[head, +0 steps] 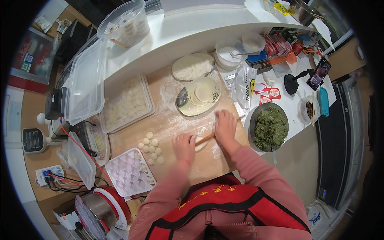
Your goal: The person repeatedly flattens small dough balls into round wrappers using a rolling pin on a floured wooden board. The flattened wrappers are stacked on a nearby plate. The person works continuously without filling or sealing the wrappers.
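Note:
My left hand (183, 148) and my right hand (227, 127) are at the two ends of a wooden rolling pin (205, 139). Beneath the pin, a round dough wrapper (202, 145) lies on the floured wooden board (168, 120). Left of my left hand sit several small dough pieces (152, 149). Beyond my hands, an oval plate (187, 111) carries a few rolled wrappers (203, 92), partly overlapping. Behind it is an oval dish of flour (192, 66). Blur softens my right fingers.
A compartment tray (124, 171) with a few dumplings along one side stands at the left. Above it sits a plastic box of dough pieces (127, 103). At right, a bowl (269, 127) holds green filling with a utensil. A phone (319, 73) is on a stand (291, 84).

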Demonstrator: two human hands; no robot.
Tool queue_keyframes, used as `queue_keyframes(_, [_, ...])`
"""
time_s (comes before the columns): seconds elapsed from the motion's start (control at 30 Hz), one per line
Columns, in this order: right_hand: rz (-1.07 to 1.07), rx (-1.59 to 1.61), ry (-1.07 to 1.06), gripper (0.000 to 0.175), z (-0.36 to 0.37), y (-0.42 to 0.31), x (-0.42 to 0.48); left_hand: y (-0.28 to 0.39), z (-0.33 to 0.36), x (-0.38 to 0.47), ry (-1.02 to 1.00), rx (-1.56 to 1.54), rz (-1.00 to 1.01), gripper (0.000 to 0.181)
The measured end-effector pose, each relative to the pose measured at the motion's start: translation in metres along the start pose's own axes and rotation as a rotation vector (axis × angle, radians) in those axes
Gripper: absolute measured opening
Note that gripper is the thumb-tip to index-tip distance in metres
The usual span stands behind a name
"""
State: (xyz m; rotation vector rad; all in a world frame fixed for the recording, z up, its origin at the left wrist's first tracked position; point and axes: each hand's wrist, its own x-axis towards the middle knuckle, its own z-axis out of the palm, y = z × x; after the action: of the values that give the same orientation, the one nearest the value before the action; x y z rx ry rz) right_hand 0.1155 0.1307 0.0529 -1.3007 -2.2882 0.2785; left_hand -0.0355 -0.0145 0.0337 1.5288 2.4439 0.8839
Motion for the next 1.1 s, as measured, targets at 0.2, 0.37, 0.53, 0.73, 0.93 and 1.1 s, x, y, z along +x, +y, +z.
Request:
queue_keyframes(0.2, [-0.029,0.194,-0.129,0.025,0.021,0.033,0.011,-0.021,0.008,0.019,-0.008,-0.109,0.080,0.012])
queue_keyframes(0.37, [-0.290,0.247,-0.507,0.028,-0.035,0.053,-0.099,-0.008,0.000,-0.024,-0.010,-0.326,-0.271,0.008])
queue_keyframes(0.53, [-0.297,0.222,-0.190,0.031,-0.018,0.025,-0.056,0.022,0.014,-0.011,-0.051,-0.121,-0.086,0.013])
queue_keyframes(0.73, [-0.044,0.154,-0.111,0.025,0.013,0.012,0.023,0.012,0.022,0.025,-0.016,-0.084,0.116,0.010])
queue_keyframes(0.93, [-0.050,0.093,-0.215,0.022,-0.034,0.019,-0.044,0.006,-0.003,-0.019,-0.073,-0.044,-0.120,0.013])
queue_keyframes(1.1, [0.031,0.040,0.036,0.024,0.015,0.016,0.011,0.006,0.012,0.010,0.044,-0.070,0.072,0.011])
